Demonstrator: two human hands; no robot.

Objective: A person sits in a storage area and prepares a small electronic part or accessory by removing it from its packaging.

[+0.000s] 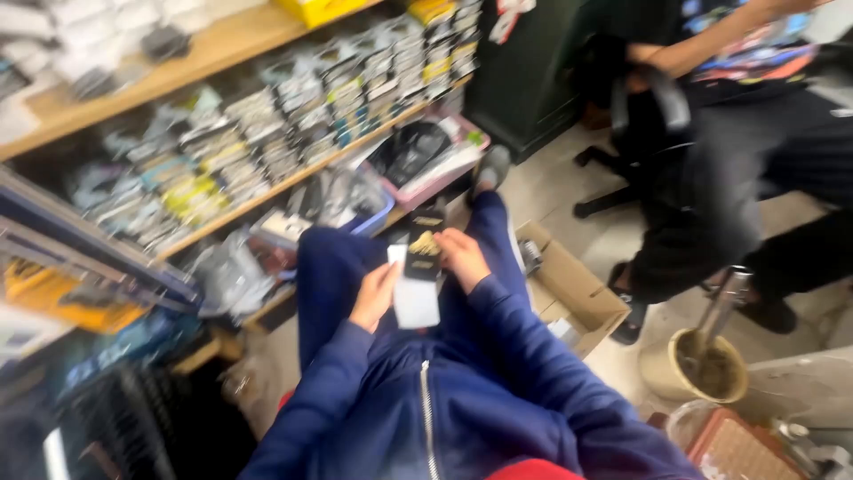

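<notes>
Seated among packed shelves (267, 133), the left hand (375, 296) pinches a white card (415, 300) over the lap, the right hand (462, 258) clasps a black packet (424, 253) — steady, close-held grips serve best.

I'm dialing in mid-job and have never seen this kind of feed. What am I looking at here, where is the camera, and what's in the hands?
There is no machine here: one camera sits on a person's head and looks down at their own lap, blue jacket and blue trousers. The picture is blurred by motion.

The left hand and the right hand meet over the knees. Together they hold a small black packet and a white card; which hand grips which is hard to tell.

To the left, wooden shelves carry rows of small packaged goods. An open cardboard box lies on the floor by the right leg. Further right stands a bucket with a metal tool in it. Another person in dark clothes is at upper right beside a black chair.
</notes>
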